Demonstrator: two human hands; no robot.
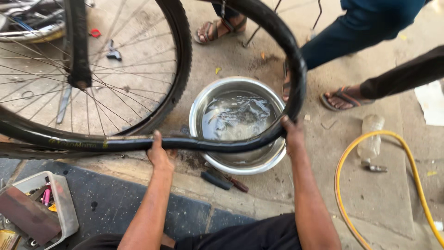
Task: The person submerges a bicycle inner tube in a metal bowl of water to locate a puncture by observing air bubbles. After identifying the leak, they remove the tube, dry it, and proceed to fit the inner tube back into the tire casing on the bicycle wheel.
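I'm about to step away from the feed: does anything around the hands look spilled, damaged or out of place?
Nothing looks spilled. The left hand and right hand hold a black inner tube across a steel water bowl. A clear plastic bottle lies tipped beside the yellow hose.

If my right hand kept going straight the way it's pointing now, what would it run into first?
The right hand points up the picture, away from the body, gripping the black inner tube. Going straight on, it would probably cross bare concrete beside the steel water bowl and first meet another person's sandalled foot, though depth is unclear.
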